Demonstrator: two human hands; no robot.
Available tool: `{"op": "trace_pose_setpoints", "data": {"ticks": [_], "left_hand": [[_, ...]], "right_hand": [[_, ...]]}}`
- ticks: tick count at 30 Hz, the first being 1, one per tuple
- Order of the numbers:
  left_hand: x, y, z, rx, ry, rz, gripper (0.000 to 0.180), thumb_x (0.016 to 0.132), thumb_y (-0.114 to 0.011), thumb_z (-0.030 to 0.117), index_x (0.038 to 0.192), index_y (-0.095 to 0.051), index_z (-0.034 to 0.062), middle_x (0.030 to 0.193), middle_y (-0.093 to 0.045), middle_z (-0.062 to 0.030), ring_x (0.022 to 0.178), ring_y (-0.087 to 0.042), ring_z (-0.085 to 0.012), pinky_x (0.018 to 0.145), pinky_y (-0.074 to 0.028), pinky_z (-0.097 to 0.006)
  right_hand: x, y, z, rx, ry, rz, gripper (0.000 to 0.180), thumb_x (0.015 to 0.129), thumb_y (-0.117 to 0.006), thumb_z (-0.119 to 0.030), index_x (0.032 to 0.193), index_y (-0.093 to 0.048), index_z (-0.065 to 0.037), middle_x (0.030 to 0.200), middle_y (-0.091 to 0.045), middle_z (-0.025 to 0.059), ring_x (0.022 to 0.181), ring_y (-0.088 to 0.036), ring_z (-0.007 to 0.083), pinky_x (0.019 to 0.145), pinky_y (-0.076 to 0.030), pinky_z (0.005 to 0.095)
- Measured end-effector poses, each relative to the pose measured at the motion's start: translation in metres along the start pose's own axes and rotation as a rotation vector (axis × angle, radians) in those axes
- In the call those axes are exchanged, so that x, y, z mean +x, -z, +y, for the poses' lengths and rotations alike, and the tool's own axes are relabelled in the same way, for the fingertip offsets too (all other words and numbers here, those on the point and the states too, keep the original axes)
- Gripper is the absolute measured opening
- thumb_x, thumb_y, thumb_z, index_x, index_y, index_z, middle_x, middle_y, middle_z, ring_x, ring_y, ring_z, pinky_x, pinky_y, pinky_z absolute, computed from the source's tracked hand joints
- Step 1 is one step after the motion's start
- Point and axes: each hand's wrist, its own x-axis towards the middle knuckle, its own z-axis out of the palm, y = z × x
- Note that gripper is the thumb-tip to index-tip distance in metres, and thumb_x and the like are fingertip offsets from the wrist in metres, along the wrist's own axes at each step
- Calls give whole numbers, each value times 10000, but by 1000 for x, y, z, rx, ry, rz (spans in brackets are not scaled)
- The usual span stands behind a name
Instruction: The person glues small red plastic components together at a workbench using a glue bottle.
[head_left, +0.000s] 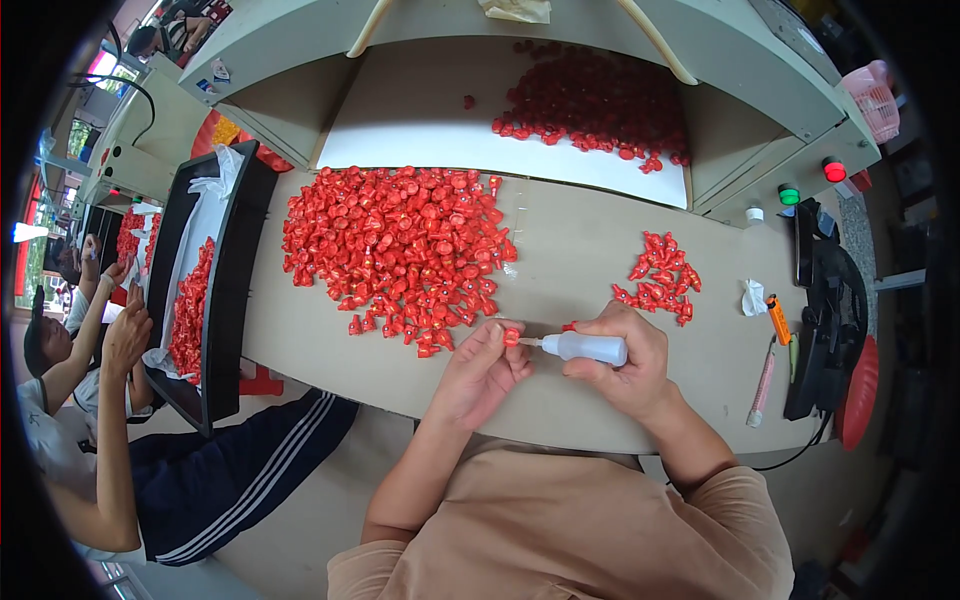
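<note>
While palm-inward, right hand (642,358) around bottle (590,348)

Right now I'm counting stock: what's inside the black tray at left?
White lining and a heap of small red pieces show in the black tray; whatever lies beneath is hidden.

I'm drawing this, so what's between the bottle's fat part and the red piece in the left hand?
The head view shows the thin nozzle of the bottle there, pointing at the red piece; I can't tell if they touch.
</note>
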Motion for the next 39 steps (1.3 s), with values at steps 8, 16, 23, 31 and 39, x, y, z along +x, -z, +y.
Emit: {"op": "trace_pose_setpoints", "data": {"ticks": [8,16,23,31,39], "left_hand": [[1,-1,0,-3,-1,-7,233,1001,-484,261,1062,-600,68,817,-580,25,765,-540,-80,767,-465,-312],[0,1,-1,-3,-6,-15,237,1002,-482,259,1078,-589,62,820,-582,20,768,-541,-86,761,-466,-312],[0,1,-1,-3,-1,-6,235,1002,-481,257,1074,-590,61,828,-583,16,770,-539,-87,757,-471,-316],[0,-1,0,-10,-10,-18,228,999,-489,256,1066,-598,68,824,-576,3,790,-531,-107,755,-469,-315],[0,-2,0,-13,-38,-15,210,994,-498,241,1089,-583,75,864,-597,-21,827,-561,-130,763,-483,-314]], "right_hand": [[-1,-1,1,-10,-11,25,403,702,-840,-294,908,-593,-51,722,-603,62,587,-564,172,513,-434,276],[1,0,2,-20,26,39,403,696,-845,-284,907,-594,-50,732,-619,65,579,-556,171,510,-429,271],[0,0,2,-20,26,42,405,690,-848,-282,900,-593,-49,723,-617,61,573,-546,169,505,-423,273],[2,-1,-1,-19,54,64,388,685,-853,-254,897,-602,-47,747,-629,52,572,-537,173,510,-422,275],[3,1,-2,-44,75,74,384,681,-856,-237,896,-606,-41,737,-622,50,566,-527,172,505,-414,276]]}}
